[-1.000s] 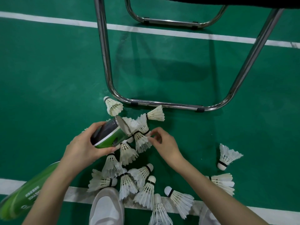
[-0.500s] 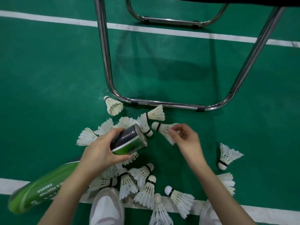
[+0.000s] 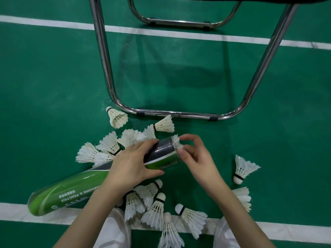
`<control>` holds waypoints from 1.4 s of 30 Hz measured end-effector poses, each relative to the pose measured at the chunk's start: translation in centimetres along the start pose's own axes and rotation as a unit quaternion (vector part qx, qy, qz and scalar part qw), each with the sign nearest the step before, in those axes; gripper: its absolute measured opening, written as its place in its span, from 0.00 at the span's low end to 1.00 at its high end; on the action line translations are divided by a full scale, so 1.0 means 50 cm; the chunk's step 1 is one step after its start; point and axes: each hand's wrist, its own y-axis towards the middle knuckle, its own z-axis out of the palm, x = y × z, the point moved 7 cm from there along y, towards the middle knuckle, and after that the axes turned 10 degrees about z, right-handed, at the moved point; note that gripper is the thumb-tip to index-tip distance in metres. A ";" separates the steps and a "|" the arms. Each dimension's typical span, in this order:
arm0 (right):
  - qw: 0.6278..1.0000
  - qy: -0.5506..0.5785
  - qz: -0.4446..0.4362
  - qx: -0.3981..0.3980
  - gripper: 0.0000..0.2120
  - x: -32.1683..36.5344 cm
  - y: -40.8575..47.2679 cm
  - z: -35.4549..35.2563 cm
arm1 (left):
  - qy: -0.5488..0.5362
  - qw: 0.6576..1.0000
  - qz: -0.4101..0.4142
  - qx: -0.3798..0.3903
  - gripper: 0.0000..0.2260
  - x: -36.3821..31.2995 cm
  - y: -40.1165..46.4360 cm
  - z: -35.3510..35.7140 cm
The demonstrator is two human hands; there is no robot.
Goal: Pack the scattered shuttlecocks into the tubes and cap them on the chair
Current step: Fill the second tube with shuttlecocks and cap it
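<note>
the left hand (image 3: 130, 166) was wrapped around the green and black tube (image 3: 75, 190), gripping it close to its open mouth, which pointed toward the chair frame (image 3: 172, 114) and sat a little short of that bar. the tube's closed green end lay lower and to the left, over the white court line (image 3: 16, 210) nearest the person. the right hand (image 3: 195, 156) met the tube's mouth from the right, its thumb and fingertips pinched on the feathers of 1 shuttlecock (image 3: 176, 143) whose skirt stuck out of the opening; its cork was inside and not visible.

loose shuttlecocks lay on the green floor (image 3: 44, 86) around the tube. 1 (image 3: 116, 117) lay just left of the chair frame's curved corner, another (image 3: 163, 125) lay just below the frame's front bar, and a cluster (image 3: 100, 149) sat behind the left hand, between the tube and the frame. more (image 3: 155, 204) were heaped below the tube near the person's white shoes (image 3: 116, 230), some across the near white line. 1 more shuttlecock (image 3: 243, 169) stood cork down, well right of the tube, with another pile (image 3: 243, 197) just below it.

the chair frame was chrome tubing on the floor, with a second bar (image 3: 179, 24) farther away, beyond another white line (image 3: 53, 24).
</note>
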 end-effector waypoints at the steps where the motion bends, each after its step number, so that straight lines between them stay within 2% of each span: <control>1: 1.000 0.005 0.004 0.006 0.08 -0.005 -0.003 0.006 | 0.002 1.000 0.001 -0.003 0.36 -0.002 0.002 0.000; 4: 1.000 0.016 0.011 0.019 0.09 -0.016 -0.008 0.020 | 0.002 1.000 0.006 -0.009 0.35 -0.006 0.003 -0.001; 8: 0.998 -0.064 -0.004 0.017 0.10 -0.014 -0.006 0.029 | 0.000 1.000 0.019 -0.008 0.35 -0.015 0.005 0.000; 11: 0.997 -0.077 0.006 0.028 0.09 -0.019 0.000 0.039 | -0.009 1.000 0.018 -0.005 0.35 -0.012 0.009 0.000; 17: 0.988 -0.038 0.058 0.136 0.09 -0.024 0.007 0.046 | 0.009 0.999 0.038 0.001 0.35 -0.017 0.010 0.000; 29: 0.964 -0.091 0.067 0.242 0.11 -0.014 0.018 0.051 | 0.009 0.997 0.071 -0.020 0.35 -0.030 0.010 -0.003; 33: 0.974 -0.070 0.042 0.213 0.10 0.003 0.028 0.036 | 0.005 0.999 0.051 -0.010 0.36 -0.018 0.005 0.003; 38: 0.993 0.002 0.025 0.118 0.06 0.005 0.064 -0.021 | -0.034 0.999 0.012 -0.034 0.35 0.023 -0.004 -0.015; 42: 0.998 -0.001 0.041 0.042 0.08 -0.033 0.110 -0.046 | -0.047 0.996 -0.021 -0.071 0.35 0.053 -0.022 -0.044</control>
